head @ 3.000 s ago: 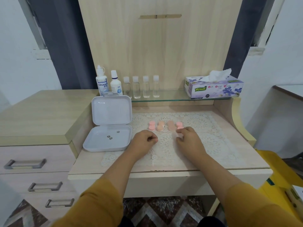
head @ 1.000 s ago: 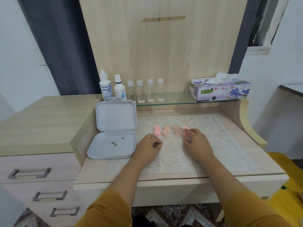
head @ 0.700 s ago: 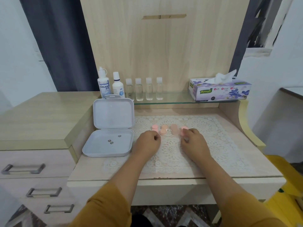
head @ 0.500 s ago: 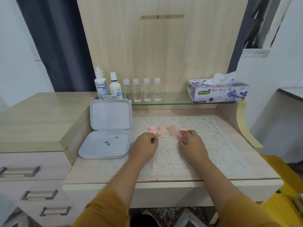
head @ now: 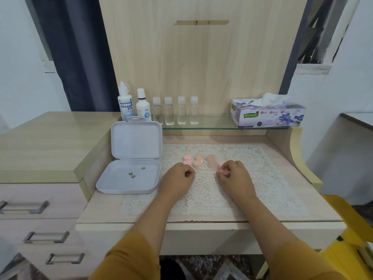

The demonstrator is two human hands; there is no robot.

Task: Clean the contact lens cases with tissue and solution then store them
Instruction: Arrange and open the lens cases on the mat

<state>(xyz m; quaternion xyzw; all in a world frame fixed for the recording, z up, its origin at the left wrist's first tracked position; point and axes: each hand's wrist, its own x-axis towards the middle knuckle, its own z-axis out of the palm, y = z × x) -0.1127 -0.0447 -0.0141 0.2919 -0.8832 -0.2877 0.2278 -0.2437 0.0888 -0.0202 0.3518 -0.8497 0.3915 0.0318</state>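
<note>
A person sits at a small desk with a lace mat (head: 252,178) on it. Four little pink lens cases lie in a row on the mat, close to both hands, so they are easy to reach one at a time.

The right hand (head: 234,176) has its fingers curled around the rightmost case (head: 223,169), pinching it at the near end. It looks like this is the first case picked for cleaning. The other three cases (head: 198,161) lie just to the left of it, flat on the mat and not touched.

The left hand (head: 178,177) rests on the mat with its fingers curled in a loose fist. It seems to hold nothing, though the inside of the fist is hidden. It waits near the cases, likely ready to help twist a cap off.

A white box (head: 129,176) sits open at the left of the mat, its lid standing up. It is likely where the clean cases go at the end, so it is kept open and near. A few small round bits lie inside it.

On the glass shelf (head: 214,123) behind stand two solution bottles (head: 133,106) and four small clear bottles (head: 175,111). The tissue box (head: 268,113) sits at the right end with a tissue sticking up, ready to pull. No tissue or solution is in use yet, so the cleaning is just starting.
</note>
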